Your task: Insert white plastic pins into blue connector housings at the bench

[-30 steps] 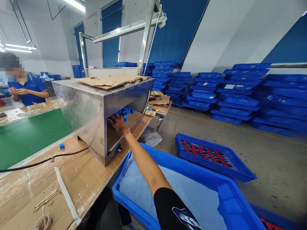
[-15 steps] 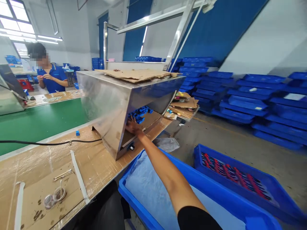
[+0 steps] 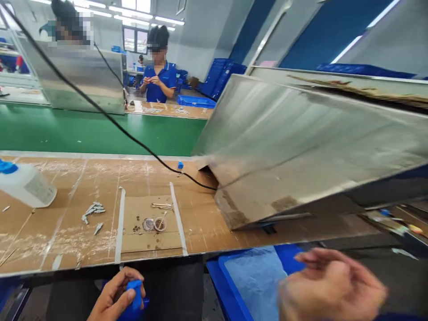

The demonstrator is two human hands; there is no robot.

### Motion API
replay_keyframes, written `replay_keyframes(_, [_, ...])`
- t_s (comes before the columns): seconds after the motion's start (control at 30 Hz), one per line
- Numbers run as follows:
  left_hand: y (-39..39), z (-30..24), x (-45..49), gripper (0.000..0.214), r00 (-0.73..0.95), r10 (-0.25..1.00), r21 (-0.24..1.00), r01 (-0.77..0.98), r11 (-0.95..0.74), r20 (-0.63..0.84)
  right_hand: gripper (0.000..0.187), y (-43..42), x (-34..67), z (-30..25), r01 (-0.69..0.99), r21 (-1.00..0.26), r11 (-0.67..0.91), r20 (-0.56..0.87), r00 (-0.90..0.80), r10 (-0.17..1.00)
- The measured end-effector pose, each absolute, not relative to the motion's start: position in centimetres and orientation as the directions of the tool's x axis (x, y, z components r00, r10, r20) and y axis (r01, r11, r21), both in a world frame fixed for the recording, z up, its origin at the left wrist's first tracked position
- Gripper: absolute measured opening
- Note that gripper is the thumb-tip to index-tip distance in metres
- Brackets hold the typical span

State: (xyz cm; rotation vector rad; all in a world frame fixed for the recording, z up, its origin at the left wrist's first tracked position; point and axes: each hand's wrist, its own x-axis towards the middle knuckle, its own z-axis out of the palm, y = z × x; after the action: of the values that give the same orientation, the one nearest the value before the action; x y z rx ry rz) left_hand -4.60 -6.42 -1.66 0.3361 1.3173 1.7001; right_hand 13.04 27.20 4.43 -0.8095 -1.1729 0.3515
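My left hand (image 3: 117, 294), low in the view before the bench edge, is closed around a small blue plastic part (image 3: 134, 296). More blue shows below it, partly cut off by the frame. On the right my right hand (image 3: 329, 285) is blurred by motion, its fingers curled in; what they hold, if anything, does not show. It hangs in front of the metal hood (image 3: 284, 151), close to a blue tray (image 3: 230, 285) lined with a pale sheet. Nearest on the bench lie a cardboard mat (image 3: 133, 243), a small open pot (image 3: 160, 224) with a swab in it, and several cotton swabs (image 3: 162, 206).
A white bottle (image 3: 30, 185) with a blue cap stands left, near small grey parts (image 3: 93, 210). A black cable (image 3: 133, 145) crosses the view to the hood. Another blue piece (image 3: 180, 165) lies by it. Beyond the green belt (image 3: 160, 133), a person in blue (image 3: 159, 82) handles something small.
My right hand has come out of the hood, away from the blue parts inside. The view has swung left, and my left hand with the blue part has come into sight.
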Motion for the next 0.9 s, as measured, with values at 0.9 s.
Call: replay_keyframes(0.9, [-7.0, -1.3, -6.8, 0.038, -0.640, 0.755, 0.982, -0.184, 0.033, -0.145, 0.037, 18.5, -1.2, 0.3, 0.259, -0.837, 0.483, 0.137, -0.754, 0.642])
